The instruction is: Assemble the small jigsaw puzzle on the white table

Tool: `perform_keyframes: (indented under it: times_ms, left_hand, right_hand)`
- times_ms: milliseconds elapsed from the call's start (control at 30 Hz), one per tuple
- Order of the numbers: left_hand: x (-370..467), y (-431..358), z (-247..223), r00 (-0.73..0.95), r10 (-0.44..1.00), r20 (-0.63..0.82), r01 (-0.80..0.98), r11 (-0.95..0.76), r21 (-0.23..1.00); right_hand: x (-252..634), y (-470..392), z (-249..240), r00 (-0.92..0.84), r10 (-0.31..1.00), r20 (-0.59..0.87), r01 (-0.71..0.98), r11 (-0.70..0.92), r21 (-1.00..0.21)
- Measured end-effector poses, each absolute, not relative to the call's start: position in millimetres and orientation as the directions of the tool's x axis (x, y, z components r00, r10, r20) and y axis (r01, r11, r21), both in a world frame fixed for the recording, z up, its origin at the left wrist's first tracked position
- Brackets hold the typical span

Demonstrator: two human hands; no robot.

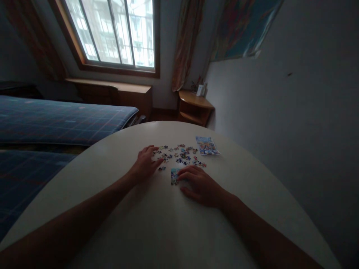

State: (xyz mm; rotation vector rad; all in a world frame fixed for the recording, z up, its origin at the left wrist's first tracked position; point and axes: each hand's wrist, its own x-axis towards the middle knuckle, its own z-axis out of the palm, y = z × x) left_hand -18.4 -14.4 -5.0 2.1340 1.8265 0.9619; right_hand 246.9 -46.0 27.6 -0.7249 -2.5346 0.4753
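Loose jigsaw puzzle pieces [183, 155] lie scattered over the middle of a pale round table [157, 231]. At their left edge is my left hand [146, 161], thumb and fingers apart, the fingertips among the nearest pieces. A small joined part of the puzzle [174, 177] lies flat, closer to me. My right hand [199, 185] rests over its right side with fingers spread, hiding some of it. One loose piece [162, 169] sits between my left hand and the joined part. Beyond the pieces on the right lies a colourful printed picture sheet [206, 145].
A bed with a blue plaid mattress [67, 119] stands to the left of the table. A wooden desk [126, 87] is under the window, and a corner shelf [195, 102] stands beyond the table's far edge. The wall [266, 123] runs along the right.
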Motion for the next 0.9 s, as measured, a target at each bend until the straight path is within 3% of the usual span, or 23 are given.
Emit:
perform_keyframes:
  times_ms: [200,900]
  left_hand:
    - [-44.5,-1.9,0.6,0.077,0.912,0.403,0.877,-0.254,0.408]
    - [-44.5,-0.5,-4.7,0.052,0.942,0.331,0.864,-0.209,0.459]
  right_hand:
    - [246.0,-44.1,25.3,-0.743,0.56,0.367,0.389,0.807,-0.444]
    - [247.0,-43.8,22.3,-0.729,0.575,0.372,0.395,0.796,-0.458]
